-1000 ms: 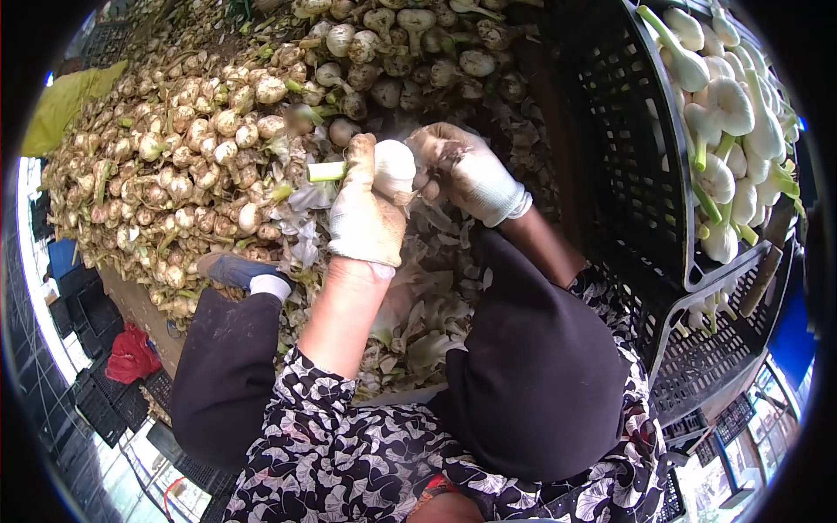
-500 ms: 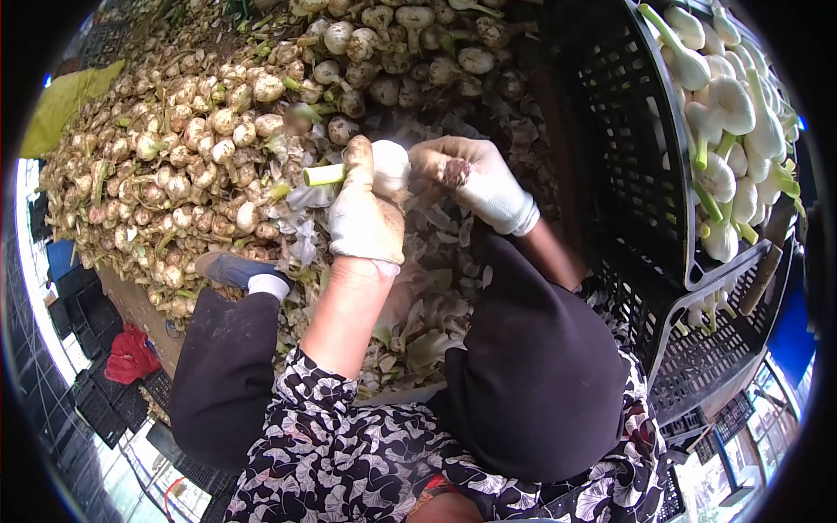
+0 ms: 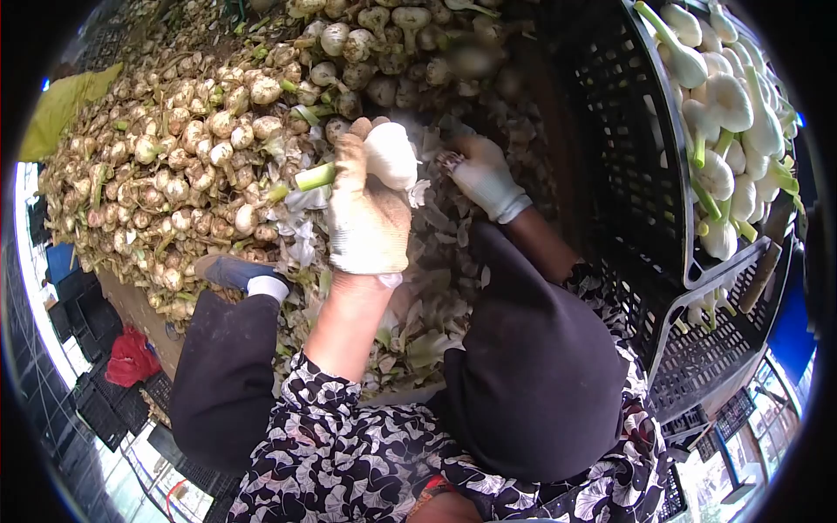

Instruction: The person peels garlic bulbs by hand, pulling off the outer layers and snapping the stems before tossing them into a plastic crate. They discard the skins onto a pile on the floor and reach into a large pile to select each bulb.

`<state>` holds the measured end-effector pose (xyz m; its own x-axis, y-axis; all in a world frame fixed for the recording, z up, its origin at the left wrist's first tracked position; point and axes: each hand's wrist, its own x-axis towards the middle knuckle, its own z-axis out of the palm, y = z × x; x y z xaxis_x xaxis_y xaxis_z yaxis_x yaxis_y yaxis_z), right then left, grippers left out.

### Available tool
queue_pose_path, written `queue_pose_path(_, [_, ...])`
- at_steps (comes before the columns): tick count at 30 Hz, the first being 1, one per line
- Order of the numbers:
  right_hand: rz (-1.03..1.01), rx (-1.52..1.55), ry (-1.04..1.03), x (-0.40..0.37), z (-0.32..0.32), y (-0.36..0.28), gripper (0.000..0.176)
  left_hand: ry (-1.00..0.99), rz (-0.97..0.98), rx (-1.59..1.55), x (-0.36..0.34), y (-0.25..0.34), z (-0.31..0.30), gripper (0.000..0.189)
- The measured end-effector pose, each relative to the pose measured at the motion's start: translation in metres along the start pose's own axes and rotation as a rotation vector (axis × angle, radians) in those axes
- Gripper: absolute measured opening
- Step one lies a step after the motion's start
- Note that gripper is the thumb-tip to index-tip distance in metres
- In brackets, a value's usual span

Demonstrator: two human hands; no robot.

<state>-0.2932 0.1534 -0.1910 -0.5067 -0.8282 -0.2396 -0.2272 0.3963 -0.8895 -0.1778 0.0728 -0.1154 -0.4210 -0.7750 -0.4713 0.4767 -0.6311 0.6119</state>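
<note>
My left hand (image 3: pixel 370 209), in a pale dirty glove, is wrapped round a garlic bulb. The white bulb (image 3: pixel 391 157) sticks out to the right of the fingers, and its cut green stem (image 3: pixel 315 177) points left. To the right, apart from the bulb, is my right hand (image 3: pixel 485 174), also gloved, its fingers curled round a small, dark reddish, rooty piece (image 3: pixel 451 161). Loose white peelings (image 3: pixel 432 222) lie below and between the hands.
A big heap of unpeeled garlic (image 3: pixel 192 166) spreads left and ahead. At the right stands a black crate (image 3: pixel 610 148) of cleaned garlic bulbs (image 3: pixel 728 105), above another black crate (image 3: pixel 697 370). My knees are near; a red bag (image 3: pixel 132 356) lies lower left.
The bulb in my left hand has tilted and turned, showing a cleaner white side. My right hand has moved slightly away and down, with the dark piece still in its fingers.
</note>
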Motion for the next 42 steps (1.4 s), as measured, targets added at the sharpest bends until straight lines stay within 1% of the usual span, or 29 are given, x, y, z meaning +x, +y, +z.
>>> queue_pose_path(1, [-0.006, 0.104, -0.037, -0.002, -0.003, 0.010, 0.030, 0.013, -0.049, -0.083, 0.000, 0.003, 0.002, 0.030])
queue_pose_path(3, [-0.040, 0.206, -0.120, -0.005, -0.003, 0.011, 0.035, -0.001, -0.055, -0.006, 0.011, 0.004, -0.011, 0.042])
queue_pose_path(5, [-0.002, 0.535, -0.107, -0.009, -0.006, 0.004, 0.043, 0.152, -0.176, -0.033, 0.014, 0.003, -0.017, 0.041])
queue_pose_path(6, [-0.006, 0.696, -0.193, -0.012, -0.015, -0.006, 0.054, 0.075, -0.213, -0.073, 0.022, 0.002, -0.028, 0.039])
queue_pose_path(7, [-0.004, 0.697, -0.192, -0.015, -0.014, -0.007, 0.054, 0.076, -0.215, -0.072, 0.022, -0.003, -0.033, 0.039])
queue_pose_path(9, [-0.267, 0.477, -0.157, -0.015, -0.013, -0.022, 0.064, 0.222, -0.192, 0.052, 0.015, -0.008, -0.020, 0.039])
queue_pose_path(10, [-0.115, 0.334, -0.184, -0.020, -0.012, -0.037, 0.065, 0.225, -0.225, 0.058, 0.017, -0.012, -0.028, 0.037])
queue_pose_path(11, [-0.044, 0.287, -0.150, -0.022, -0.010, -0.048, 0.058, 0.193, -0.331, 0.076, 0.008, -0.006, -0.019, 0.037])
queue_pose_path(13, [-0.187, 0.310, 0.061, -0.021, -0.006, -0.040, 0.050, 0.196, -0.293, 0.044, 0.002, -0.008, -0.007, 0.036])
queue_pose_path(14, [-0.327, 0.212, 0.147, -0.017, -0.008, -0.038, 0.036, 0.196, -0.294, 0.044, 0.004, -0.008, -0.008, 0.036])
queue_pose_path(15, [-0.049, 0.554, -0.028, -0.020, -0.012, -0.040, 0.027, 0.210, -0.207, 0.132, 0.007, -0.007, -0.010, 0.035])
queue_pose_path(17, [-0.080, 0.646, -0.093, -0.017, -0.016, -0.032, 0.018, 0.300, -0.112, 0.200, 0.014, -0.006, -0.014, 0.032])
queue_pose_path(19, [-0.095, 0.339, 0.022, -0.002, -0.004, -0.002, 0.018, 0.270, -0.169, 0.313, 0.010, 0.000, -0.014, 0.034])
queue_pose_path(20, [-0.104, -0.141, 0.013, 0.005, -0.011, 0.011, 0.020, 0.268, -0.165, 0.314, 0.010, 0.003, -0.014, 0.034])
queue_pose_path(21, [-0.054, -0.141, -0.023, 0.005, -0.013, 0.016, 0.026, 0.295, -0.177, 0.354, 0.012, 0.005, -0.012, 0.036])
queue_pose_path(23, [-0.195, 0.021, 0.004, -0.001, -0.010, 0.020, 0.039, 0.336, -0.190, 0.391, 0.014, 0.007, -0.017, 0.037])
queue_pose_path(25, [0.148, 1.009, -0.249, -0.011, -0.012, -0.007, 0.043, 0.272, -0.220, 0.384, 0.020, 0.004, -0.027, 0.039])
queue_pose_path(26, [-0.439, 0.279, -0.099, -0.011, -0.015, -0.022, 0.058, 0.370, -0.262, 0.403, 0.012, 0.007, -0.009, 0.036])
queue_pose_path(27, [-0.461, 0.158, -0.050, -0.015, -0.018, -0.041, 0.062, 0.275, -0.183, 0.267, 0.015, -0.001, -0.011, 0.034])
queue_pose_path(29, [-0.591, 0.121, -0.113, -0.009, -0.012, -0.041, 0.068, 0.281, -0.242, 0.266, 0.014, -0.005, -0.012, 0.034])
queue_pose_path(30, [-0.561, 0.176, -0.180, -0.004, -0.012, -0.039, 0.065, 0.213, -0.183, 0.236, 0.010, -0.007, -0.009, 0.039])
queue_pose_path(31, [-0.239, 0.601, -0.326, -0.007, -0.008, -0.040, 0.056, 0.215, -0.126, 0.299, 0.005, -0.006, -0.009, 0.043])
queue_pose_path(33, [-0.059, 1.199, -0.446, -0.002, -0.004, -0.033, 0.048, 0.164, -0.061, 0.474, 0.008, -0.001, -0.017, 0.042])
queue_pose_path(34, [0.046, 1.305, -0.553, -0.003, -0.007, -0.029, 0.044, 0.120, 0.014, 0.632, 0.005, 0.001, -0.021, 0.041])
queue_pose_path(35, [0.132, 1.451, -0.558, -0.008, -0.002, -0.028, 0.040, 0.127, 0.006, 0.616, -0.005, 0.009, -0.004, 0.039])
queue_pose_path(37, [0.179, 1.228, -0.633, -0.007, -0.017, -0.024, 0.035, 0.166, -0.004, 0.407, 0.006, 0.007, -0.007, 0.036])
queue_pose_path(39, [0.231, 0.805, -0.078, 0.001, -0.009, -0.024, 0.034, 0.106, -0.024, 0.286, 0.014, 0.005, -0.016, 0.035])
queue_pose_path(41, [0.243, 0.805, 0.013, 0.000, -0.017, -0.025, 0.036, 0.243, 0.037, 0.362, 0.020, 0.002, -0.016, 0.036])
queue_pose_path(42, [-0.006, 0.695, 0.081, 0.000, -0.013, -0.028, 0.044, 0.230, 0.123, 0.478, 0.017, -0.001, -0.015, 0.038])
